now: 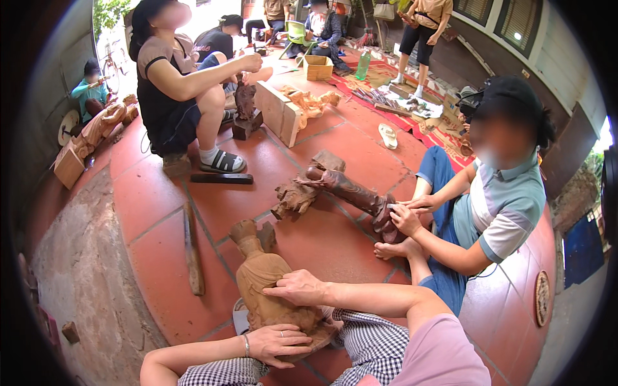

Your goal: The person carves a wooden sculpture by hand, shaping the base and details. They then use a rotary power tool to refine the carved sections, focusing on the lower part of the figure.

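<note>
A light-brown carved wooden statue [261, 273] lies tilted in front of me, its narrower end pointing away and its wide base near my lap. My left hand [280, 344], with a ring and a bracelet, is wrapped over the base and holds it. On the statue's carved side, the bent fingers of my right hand [297, 287] press down close together. Whatever sits under those fingertips, if anything, is hidden. Something pale and rounded [241, 316] shows beside the statue's left edge.
A wooden stick [192, 251] lies on the red tiles [151, 257] to the left. At right, a seated person [508, 206] works on a dark carved statue [354, 193]. Beyond it are a dark block [221, 179], a squatting person [174, 83], more carvings and a green bottle [363, 65].
</note>
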